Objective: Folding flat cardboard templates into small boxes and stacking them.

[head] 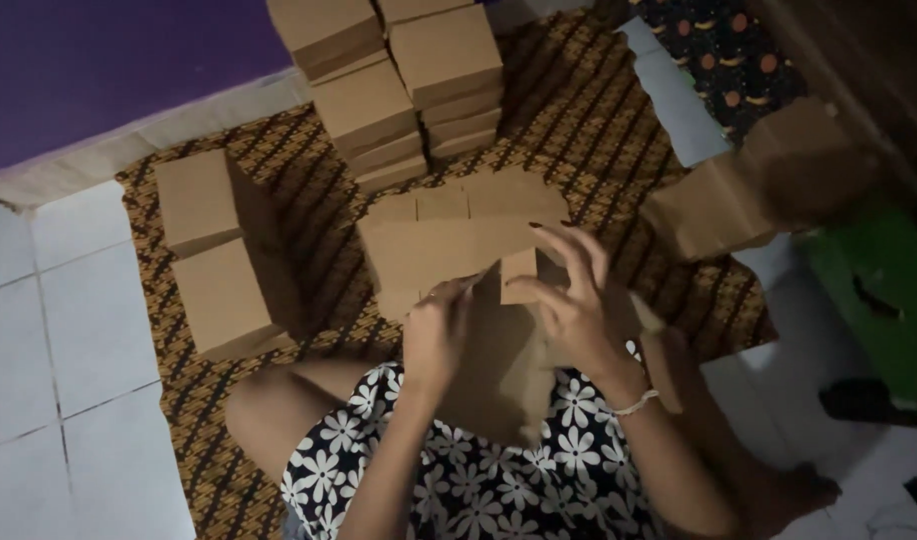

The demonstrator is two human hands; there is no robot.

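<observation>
Patterned mat point(589, 120) (boxes stacked behind): left hand point(437, 335), right hand point(576, 300) both pinching flat cardboard blank point(434, 250).

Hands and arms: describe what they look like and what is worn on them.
Both arms are bare, with no sleeves reaching them. The right hand has long, dark-painted nails and a thin pale bracelet round its wrist. The left hand seems to carry a ring on one finger; its nails cannot be made out.

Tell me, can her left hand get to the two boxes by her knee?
Probably yes. Nothing lies between the left hand and the two boxes, but its fingers hold the flat cardboard.
</observation>
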